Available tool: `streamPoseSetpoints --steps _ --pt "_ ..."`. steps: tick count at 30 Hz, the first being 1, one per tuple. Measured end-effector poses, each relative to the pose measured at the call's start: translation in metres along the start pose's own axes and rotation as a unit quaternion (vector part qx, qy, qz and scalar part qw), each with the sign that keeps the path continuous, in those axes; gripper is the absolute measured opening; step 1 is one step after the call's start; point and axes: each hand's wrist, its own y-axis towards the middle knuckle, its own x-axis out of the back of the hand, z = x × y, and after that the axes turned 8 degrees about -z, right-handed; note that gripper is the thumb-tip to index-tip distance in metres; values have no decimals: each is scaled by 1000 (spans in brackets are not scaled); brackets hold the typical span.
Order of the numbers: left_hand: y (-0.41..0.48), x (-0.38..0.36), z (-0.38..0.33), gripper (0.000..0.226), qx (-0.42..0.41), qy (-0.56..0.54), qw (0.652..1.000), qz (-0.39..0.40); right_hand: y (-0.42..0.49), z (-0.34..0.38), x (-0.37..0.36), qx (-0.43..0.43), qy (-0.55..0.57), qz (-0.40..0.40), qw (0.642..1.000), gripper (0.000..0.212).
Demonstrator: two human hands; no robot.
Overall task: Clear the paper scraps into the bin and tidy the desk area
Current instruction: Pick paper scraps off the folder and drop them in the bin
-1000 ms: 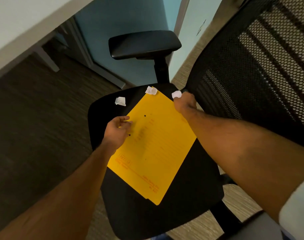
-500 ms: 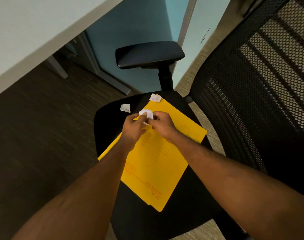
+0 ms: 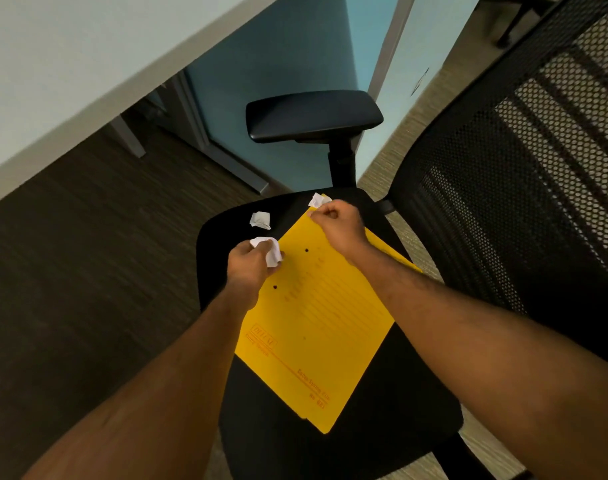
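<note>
So I'm collecting the crumpled paper bits off the chair seat [image 3: 416,403], which is where all the mess sits, not on the bench [image 3: 70,64] up at the top left. My left hand [image 3: 250,268] is closed on one scrap already, a white wad [image 3: 271,251] poking out between thumb and fingers, right over the left edge of the yellow folder [image 3: 316,327]. My right hand [image 3: 337,225] is curled at the far corner of the folder, fingers pinched down next to the second scrap [image 3: 317,199], which sits just at that corner near the back edge of the seat. Can't honestly tell if I've got hold of it yet or am only touching it. A third scrap [image 3: 260,220] lies loose on the seat, just left of the folder's far edge, close to my left hand.

Tips for this bit, I reckon: pinch each wad from above rather than sweeping, since sweeping will probably flick it off the seat edge onto the carpet [image 3: 70,289]. Keep the left fist snug so the held one doesn't drop while I go for the next. Probably best to stash everything in one hand, then lift the folder flat in case more bits hide under it. No bin in view, so I'll have to look for it.
</note>
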Motion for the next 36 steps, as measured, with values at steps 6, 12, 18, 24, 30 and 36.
streamPoseSetpoints --steps 6,12,18,24,30,36 --pt "2 15 6 30 13 -6 1000 23 44 1 -5 59 -171 -78 980 56" --pt "9 27 10 32 15 -1 1000 27 57 -9 -15 110 -281 -12 953 59" --pt "16 36 11 37 15 -6 1000 16 53 -11 -24 118 -268 -2 956 30" --pt "16 42 10 38 25 -21 999 11 46 3 -28 76 -117 -9 990 9" --pt "17 48 6 41 34 -37 999 2 35 13 -53 -6 -1 60 998 12" --pt "21 59 7 39 23 -25 999 -3 20 22 -81 151 -176 89 969 55"
